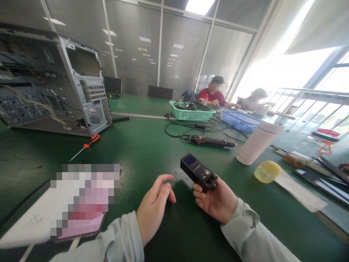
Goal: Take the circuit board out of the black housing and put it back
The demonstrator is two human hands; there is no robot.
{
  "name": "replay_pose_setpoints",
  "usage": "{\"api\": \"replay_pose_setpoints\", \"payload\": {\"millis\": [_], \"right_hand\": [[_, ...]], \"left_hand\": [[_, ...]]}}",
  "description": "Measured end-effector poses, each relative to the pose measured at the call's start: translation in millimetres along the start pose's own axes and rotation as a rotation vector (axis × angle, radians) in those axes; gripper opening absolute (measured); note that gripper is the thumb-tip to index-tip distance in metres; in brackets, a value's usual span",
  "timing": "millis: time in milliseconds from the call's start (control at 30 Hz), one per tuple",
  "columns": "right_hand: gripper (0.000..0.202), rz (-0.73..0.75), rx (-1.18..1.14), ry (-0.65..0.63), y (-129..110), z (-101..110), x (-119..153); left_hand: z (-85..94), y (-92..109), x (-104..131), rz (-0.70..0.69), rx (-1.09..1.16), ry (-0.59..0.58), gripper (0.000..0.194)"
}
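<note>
My right hand (219,202) grips the lower end of a small black handheld device (196,169) and holds it tilted above the green table. The device has a dark little screen at its far end, with buttons and port-like openings nearer my fingers. Its exact kind is not clear. To the left of it, my left hand (154,203) is empty, its fingers loosely bent and apart, not touching the device. Beyond the device lies a black electric screwdriver (211,141) with a cable.
An opened computer case (94,109) stands at left, an orange-handled screwdriver (88,145) before it. A phone (84,227) lies front left. A green basket (191,113) of cables, a blue basket (240,122), a pale tumbler (257,143) and a yellow lid-like disc (267,171) stand right. Two people sit beyond.
</note>
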State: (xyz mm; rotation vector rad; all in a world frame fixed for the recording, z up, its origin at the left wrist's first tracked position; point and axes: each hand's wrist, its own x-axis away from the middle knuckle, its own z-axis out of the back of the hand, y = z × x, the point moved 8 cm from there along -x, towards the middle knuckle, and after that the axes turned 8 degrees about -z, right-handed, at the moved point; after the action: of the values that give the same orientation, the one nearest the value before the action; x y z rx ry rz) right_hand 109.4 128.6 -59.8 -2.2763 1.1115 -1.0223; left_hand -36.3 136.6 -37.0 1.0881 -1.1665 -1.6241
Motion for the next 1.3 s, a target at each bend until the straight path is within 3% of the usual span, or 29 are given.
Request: {"api": "replay_pose_setpoints", "payload": {"millis": [233, 333, 433, 567, 633, 700, 867, 1000, 1300], "right_hand": [[0.045, 0.100, 0.254, 0.186, -8.6, 7.3, 5.0], [0.056, 0.183, 0.457, 0.222, -15.2, 1.1, 8.8], [0.050, 0.310, 0.652, 0.249, -23.8, -7.4, 14.8], [0.024, 0.681, 1.057, 0.331, -41.9, -25.7, 35.5], [0.019, 0.878, 1.274, 0.335, -45.6, -38.5, 46.9], [0.021, 0.963, 1.360, 0.308, -47.1, -44.5, 52.7], [0.029, 0.986, 1.408, 0.218, -48.4, -50.6, 58.3], [0.042, 0.953, 1.410, 0.230, -45.9, -48.3, 59.0], [0.045, 0.911, 1.170, 0.202, -53.7, -35.4, 54.0]], "left_hand": [[7.2, -10.3, -1.3, -0.019, 0.101, 0.111, 0.030], [8.8, -12.6, -1.7, -0.017, 0.139, 0.141, 0.037], [8.5, -8.7, -3.0, -0.038, 0.133, 0.133, 0.038], [6.0, -0.5, -4.7, -0.079, 0.120, 0.095, 0.028], [3.0, 1.7, -4.7, -0.084, 0.126, 0.059, 0.026], [0.6, 3.0, -4.1, -0.083, 0.125, 0.032, 0.027], [-1.4, 6.3, -2.8, -0.090, 0.137, 0.002, 0.025], [-1.3, 6.9, -3.3, -0.070, 0.093, -0.012, 0.021], [-5.9, 9.4, -1.6, -0.026, 0.054, -0.100, 0.018]]}}
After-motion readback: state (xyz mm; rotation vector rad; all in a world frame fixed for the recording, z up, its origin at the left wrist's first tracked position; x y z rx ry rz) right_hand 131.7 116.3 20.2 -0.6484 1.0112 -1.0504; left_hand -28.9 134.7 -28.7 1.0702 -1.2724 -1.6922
